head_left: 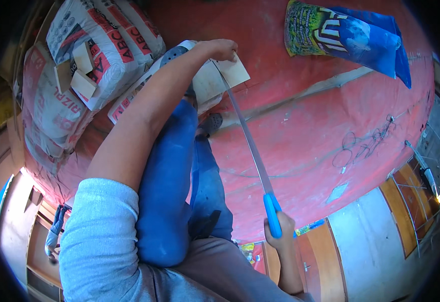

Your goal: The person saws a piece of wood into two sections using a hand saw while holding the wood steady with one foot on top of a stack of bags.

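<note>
A handsaw [245, 123] with a blue handle runs slantwise from lower right to upper middle. My right hand [281, 230] is closed around its handle. At the far end, the blade meets the edge of a pale flat board [236, 72]. Fingers curled, my left hand [223, 50] grips that board's far edge. Beneath and left of it lies a larger pale surface [209, 84], partly covered by my left forearm. My bent leg in blue trousers [167, 201] rises beside it, with a grey clog [173, 54] on the support.
Several white and red sacks [99, 50] are piled at the left, with small board offcuts [83, 58] on top. A blue and green bag [346, 38] lies far right on the red sheet [280, 151]. Tangled wire [368, 143] lies at right. Another person [55, 234] is at far left.
</note>
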### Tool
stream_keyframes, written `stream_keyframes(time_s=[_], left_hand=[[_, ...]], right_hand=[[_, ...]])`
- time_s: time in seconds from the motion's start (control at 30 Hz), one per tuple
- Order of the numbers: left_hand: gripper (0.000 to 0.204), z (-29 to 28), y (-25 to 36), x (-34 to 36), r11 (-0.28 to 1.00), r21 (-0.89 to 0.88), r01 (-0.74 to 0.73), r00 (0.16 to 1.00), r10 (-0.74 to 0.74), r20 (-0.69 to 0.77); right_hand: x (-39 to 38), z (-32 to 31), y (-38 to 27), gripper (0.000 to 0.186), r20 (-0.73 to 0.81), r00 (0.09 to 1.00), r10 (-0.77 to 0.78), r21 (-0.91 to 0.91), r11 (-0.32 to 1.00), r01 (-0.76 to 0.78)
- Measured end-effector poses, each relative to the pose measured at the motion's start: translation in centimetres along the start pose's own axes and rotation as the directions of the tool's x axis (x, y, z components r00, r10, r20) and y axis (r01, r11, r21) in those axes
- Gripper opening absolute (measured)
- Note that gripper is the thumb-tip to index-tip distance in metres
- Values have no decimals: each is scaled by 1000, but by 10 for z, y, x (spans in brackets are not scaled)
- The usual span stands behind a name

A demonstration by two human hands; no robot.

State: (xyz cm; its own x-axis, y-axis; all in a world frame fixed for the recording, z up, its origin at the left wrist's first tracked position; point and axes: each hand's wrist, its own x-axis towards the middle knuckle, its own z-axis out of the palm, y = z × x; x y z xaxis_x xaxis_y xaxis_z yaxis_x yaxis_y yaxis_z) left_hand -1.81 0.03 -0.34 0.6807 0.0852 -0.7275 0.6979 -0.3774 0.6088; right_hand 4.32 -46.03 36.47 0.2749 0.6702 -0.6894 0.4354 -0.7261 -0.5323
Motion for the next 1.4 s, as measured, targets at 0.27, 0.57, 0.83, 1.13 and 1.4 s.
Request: stream_keyframes(time_s=[0.27,0.57,0.83,1.13,1.4], left_hand=[[49,-1,13,20,991,104,-87,992,96,-77],[47,9,-5,8,999,8,-42,997,42,-63],[45,7,-16,-1,997,26,-77,992,79,-98],[23,-7,-12,20,981,127,-145,923,180,-339],[20,-30,30,-1,905,-220,-364,726,128,-676]], right_hand=[[298,100,2,20,-201,912,-357,90,920,381],[187,72,-14,11,-139,974,-177,186,962,201],[28,19,30,22,1,997,-76,-12,997,76],[378,113,-45,24,-95,991,-89,67,993,96],[167,81,53,18,-223,937,-270,-71,963,260]])
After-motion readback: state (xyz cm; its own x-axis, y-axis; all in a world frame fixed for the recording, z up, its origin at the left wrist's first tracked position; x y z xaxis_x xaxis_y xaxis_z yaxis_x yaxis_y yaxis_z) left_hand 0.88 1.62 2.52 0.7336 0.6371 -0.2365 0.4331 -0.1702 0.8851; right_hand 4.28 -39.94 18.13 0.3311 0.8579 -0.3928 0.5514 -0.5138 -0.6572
